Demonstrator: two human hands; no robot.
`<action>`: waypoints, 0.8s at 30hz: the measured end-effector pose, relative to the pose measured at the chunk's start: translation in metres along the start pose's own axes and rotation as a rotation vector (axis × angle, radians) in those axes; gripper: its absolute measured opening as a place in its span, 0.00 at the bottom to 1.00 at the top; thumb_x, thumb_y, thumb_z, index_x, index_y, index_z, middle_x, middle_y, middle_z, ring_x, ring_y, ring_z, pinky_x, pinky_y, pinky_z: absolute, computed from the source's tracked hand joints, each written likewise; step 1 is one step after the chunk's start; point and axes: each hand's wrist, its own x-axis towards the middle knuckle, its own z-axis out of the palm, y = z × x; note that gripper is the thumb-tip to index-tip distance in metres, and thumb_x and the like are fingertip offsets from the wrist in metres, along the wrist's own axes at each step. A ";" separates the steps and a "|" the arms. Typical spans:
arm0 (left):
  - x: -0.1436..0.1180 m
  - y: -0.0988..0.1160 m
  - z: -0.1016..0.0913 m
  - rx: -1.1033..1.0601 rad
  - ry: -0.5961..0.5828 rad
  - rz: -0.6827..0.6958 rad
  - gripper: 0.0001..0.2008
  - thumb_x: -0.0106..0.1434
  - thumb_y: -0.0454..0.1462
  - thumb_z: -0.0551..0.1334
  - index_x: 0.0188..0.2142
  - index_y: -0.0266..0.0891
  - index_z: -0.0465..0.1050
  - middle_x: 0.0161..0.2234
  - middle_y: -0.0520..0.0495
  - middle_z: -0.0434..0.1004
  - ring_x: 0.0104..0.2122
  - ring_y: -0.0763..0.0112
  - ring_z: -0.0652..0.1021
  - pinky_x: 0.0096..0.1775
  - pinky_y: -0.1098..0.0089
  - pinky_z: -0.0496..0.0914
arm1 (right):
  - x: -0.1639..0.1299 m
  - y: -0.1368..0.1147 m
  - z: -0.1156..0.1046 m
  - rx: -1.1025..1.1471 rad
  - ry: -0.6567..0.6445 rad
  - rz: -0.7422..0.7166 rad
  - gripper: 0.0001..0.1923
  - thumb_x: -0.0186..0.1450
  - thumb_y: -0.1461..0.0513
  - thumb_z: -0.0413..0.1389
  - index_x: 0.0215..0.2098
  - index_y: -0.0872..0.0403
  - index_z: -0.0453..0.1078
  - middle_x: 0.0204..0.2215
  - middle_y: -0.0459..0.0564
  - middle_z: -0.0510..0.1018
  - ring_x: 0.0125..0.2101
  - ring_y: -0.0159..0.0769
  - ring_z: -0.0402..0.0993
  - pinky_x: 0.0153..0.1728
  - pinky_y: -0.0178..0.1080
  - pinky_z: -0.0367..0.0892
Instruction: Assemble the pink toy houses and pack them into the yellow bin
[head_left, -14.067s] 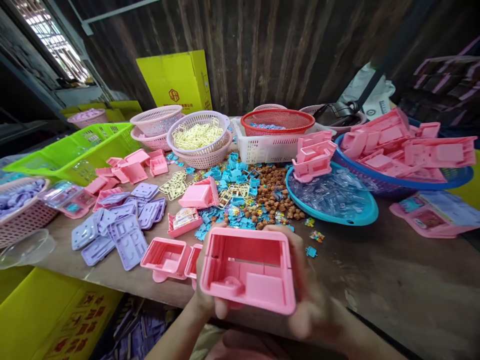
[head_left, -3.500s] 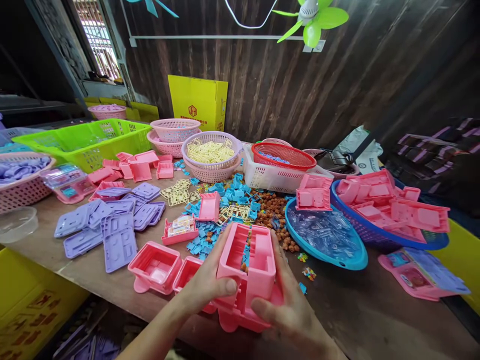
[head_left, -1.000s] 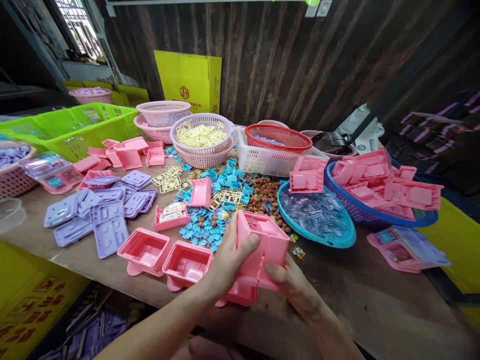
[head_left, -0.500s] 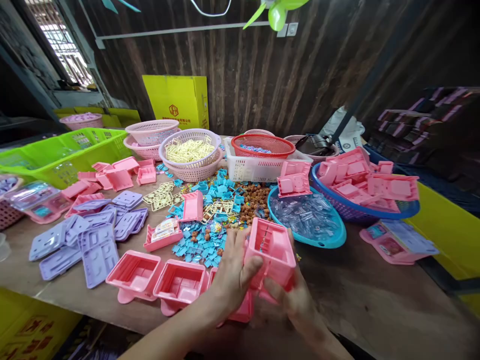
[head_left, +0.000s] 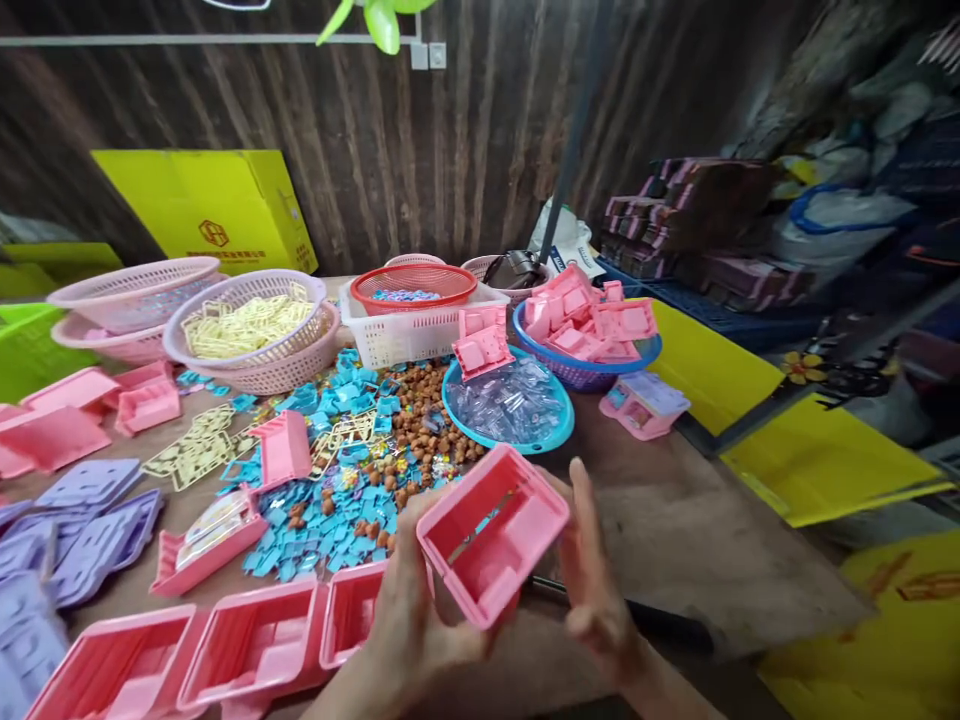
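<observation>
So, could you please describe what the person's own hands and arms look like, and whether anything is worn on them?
Both hands are bare: the left hand and the right hand show no gloves, rings or watch. What shows of the forearms is uncovered, with no sleeve in view. The fingers are slim; the picture is too blurred to tell the nails.

Pink, blue and yellow plastic across your brown table (head_left: 697, 520)

You hold a plain pink tray (head_left: 491, 530); blue chips (head_left: 330, 510) speckled with brown beads (head_left: 420, 420) lie mid-table, lilac plates (head_left: 82, 525) at the left edge, a red basket (head_left: 412, 285) at the far edge.
</observation>
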 end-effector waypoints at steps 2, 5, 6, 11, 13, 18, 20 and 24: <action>0.000 -0.004 -0.004 0.016 -0.117 0.154 0.41 0.49 0.44 0.68 0.59 0.44 0.49 0.51 0.40 0.62 0.52 0.52 0.68 0.52 0.54 0.65 | 0.011 -0.009 -0.015 0.247 -0.030 0.056 0.48 0.54 0.33 0.43 0.64 0.47 0.43 0.59 0.56 0.58 0.56 0.53 0.60 0.51 0.53 0.63; -0.002 -0.006 -0.002 -0.051 -0.235 0.185 0.44 0.49 0.50 0.67 0.60 0.45 0.48 0.54 0.38 0.61 0.54 0.50 0.66 0.54 0.51 0.63 | 0.019 -0.014 -0.023 0.297 -0.038 0.043 0.37 0.54 0.35 0.49 0.53 0.47 0.61 0.48 0.53 0.68 0.46 0.49 0.69 0.46 0.49 0.67; -0.003 -0.006 0.002 -0.089 -0.233 0.168 0.44 0.50 0.52 0.66 0.60 0.46 0.48 0.54 0.38 0.60 0.54 0.50 0.66 0.53 0.52 0.63 | 0.018 -0.014 -0.021 0.290 -0.011 0.031 0.34 0.55 0.36 0.49 0.51 0.48 0.62 0.45 0.53 0.68 0.44 0.47 0.69 0.44 0.48 0.68; -0.009 0.004 0.033 -0.371 0.034 0.066 0.47 0.46 0.63 0.60 0.59 0.48 0.48 0.52 0.40 0.59 0.49 0.52 0.70 0.47 0.53 0.69 | 0.003 -0.015 -0.006 0.121 0.161 -0.020 0.29 0.60 0.40 0.46 0.50 0.50 0.60 0.42 0.53 0.67 0.42 0.45 0.68 0.43 0.47 0.67; -0.009 0.009 0.042 -0.446 0.093 -0.006 0.46 0.45 0.63 0.61 0.58 0.49 0.50 0.49 0.41 0.61 0.45 0.55 0.72 0.44 0.55 0.71 | -0.002 -0.018 -0.002 0.093 0.202 0.000 0.28 0.60 0.41 0.46 0.49 0.51 0.61 0.41 0.52 0.67 0.41 0.44 0.68 0.42 0.46 0.67; -0.007 0.007 0.040 -0.351 0.119 0.052 0.40 0.48 0.61 0.62 0.55 0.46 0.55 0.42 0.44 0.66 0.36 0.61 0.74 0.38 0.59 0.72 | -0.011 -0.012 -0.015 0.262 0.121 0.140 0.38 0.56 0.34 0.42 0.54 0.48 0.56 0.46 0.52 0.67 0.44 0.45 0.69 0.43 0.45 0.67; -0.007 0.003 0.033 -0.216 0.135 0.133 0.41 0.49 0.61 0.61 0.55 0.42 0.56 0.42 0.43 0.66 0.37 0.59 0.74 0.40 0.58 0.71 | -0.018 0.004 -0.028 0.204 0.042 0.182 0.41 0.58 0.33 0.34 0.59 0.48 0.50 0.50 0.54 0.65 0.48 0.46 0.67 0.46 0.47 0.66; -0.012 0.001 0.028 -0.082 0.091 0.262 0.40 0.51 0.62 0.58 0.55 0.40 0.57 0.42 0.41 0.67 0.40 0.57 0.72 0.42 0.57 0.69 | -0.045 0.044 -0.053 -0.427 -0.218 0.164 0.19 0.65 0.51 0.47 0.50 0.50 0.65 0.42 0.53 0.72 0.42 0.43 0.68 0.43 0.46 0.65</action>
